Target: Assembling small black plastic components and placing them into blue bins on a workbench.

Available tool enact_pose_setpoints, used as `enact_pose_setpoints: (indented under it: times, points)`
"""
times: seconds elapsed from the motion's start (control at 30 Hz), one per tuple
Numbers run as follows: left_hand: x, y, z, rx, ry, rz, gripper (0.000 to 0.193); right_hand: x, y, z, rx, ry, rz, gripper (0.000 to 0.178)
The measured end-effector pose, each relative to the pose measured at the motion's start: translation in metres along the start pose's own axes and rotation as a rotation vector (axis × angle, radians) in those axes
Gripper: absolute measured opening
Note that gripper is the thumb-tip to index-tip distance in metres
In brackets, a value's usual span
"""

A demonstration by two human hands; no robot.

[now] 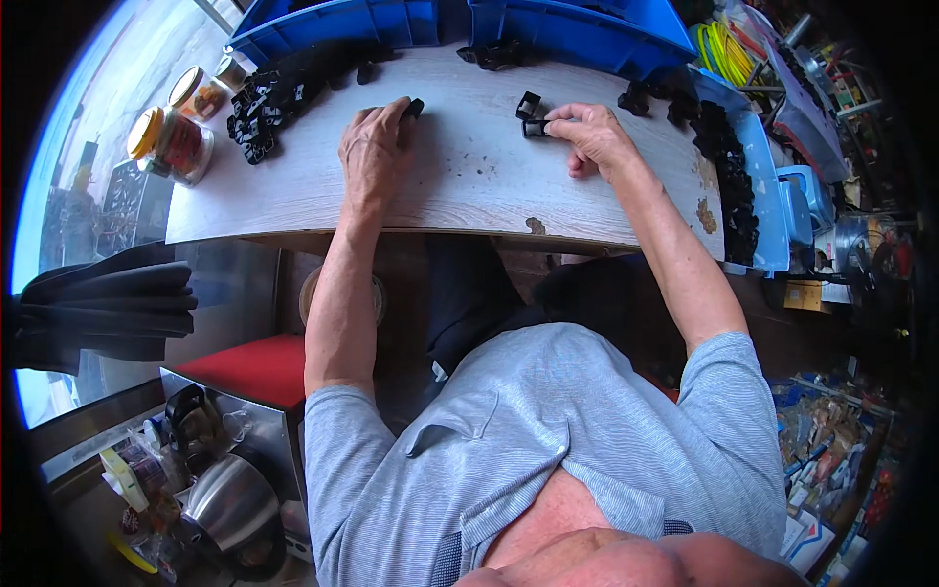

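Observation:
Over the left half of the white table, my left hand (375,152) is closed with its fingers curled down. A small black plastic piece (416,107) shows at its fingertips; its lower part is hidden behind the fingers. Farther right, my right hand (602,142) pinches a small black clip-like part (534,128) between thumb and forefinger, at the table top. Touching or just behind that part stands a similar black part (528,104). The exact kind of these pieces is too small to make out.
A heap of black parts (269,110) lies at the left beside lidded jars (182,142). Two blue bins (337,24) line the far edge. At the right, more black parts fill a light blue tray (773,220). The white table (469,201) has worn patches.

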State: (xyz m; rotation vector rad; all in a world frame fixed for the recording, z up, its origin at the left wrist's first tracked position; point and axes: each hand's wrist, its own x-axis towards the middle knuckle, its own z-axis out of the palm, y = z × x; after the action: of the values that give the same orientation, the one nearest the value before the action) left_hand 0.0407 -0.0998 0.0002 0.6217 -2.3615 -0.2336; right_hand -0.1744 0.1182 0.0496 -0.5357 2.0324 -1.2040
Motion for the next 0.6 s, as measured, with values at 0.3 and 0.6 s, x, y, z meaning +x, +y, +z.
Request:
enact_pose_setpoints:
  times: [0.3, 0.6]
  points:
    - [-0.005, 0.019, 0.002, -0.275, 0.053, 0.046, 0.026, -0.011, -0.002, 0.001, 0.032, 0.003, -0.012, 0.041]
    - [0.011, 0.090, 0.033, -0.360, -0.064, 0.235, 0.028, -0.004, 0.001, 0.006, -0.070, -0.034, 0.012, 0.034]
